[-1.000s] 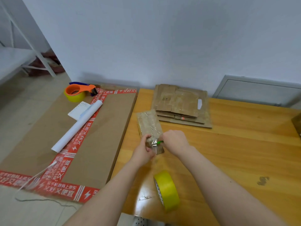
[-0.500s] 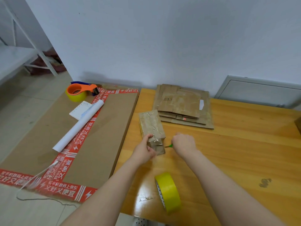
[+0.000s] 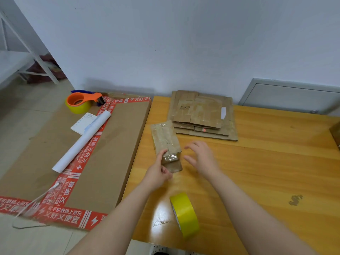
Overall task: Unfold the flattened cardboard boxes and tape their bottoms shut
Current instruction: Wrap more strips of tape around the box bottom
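Right hand (image 3: 201, 159) opened beside box (image 3: 163, 137); left hand (image 3: 158, 173) grips near edge.

Bench (image 3: 276, 162): passage and obstructions
Open wood on the right half, near edge to far. Obstacles: flattened box stack (image 3: 202, 115), far centre; taped box (image 3: 163, 138) near it, gripped by left hand (image 3: 156, 173); right hand (image 3: 202, 157) just beside; yellow tape roll (image 3: 184, 214) on edge, near; large carton (image 3: 114, 144) along left edge.

White paper roll (image 3: 81, 142) and notepad (image 3: 80, 124) lie on large red-taped carton (image 3: 110, 153)
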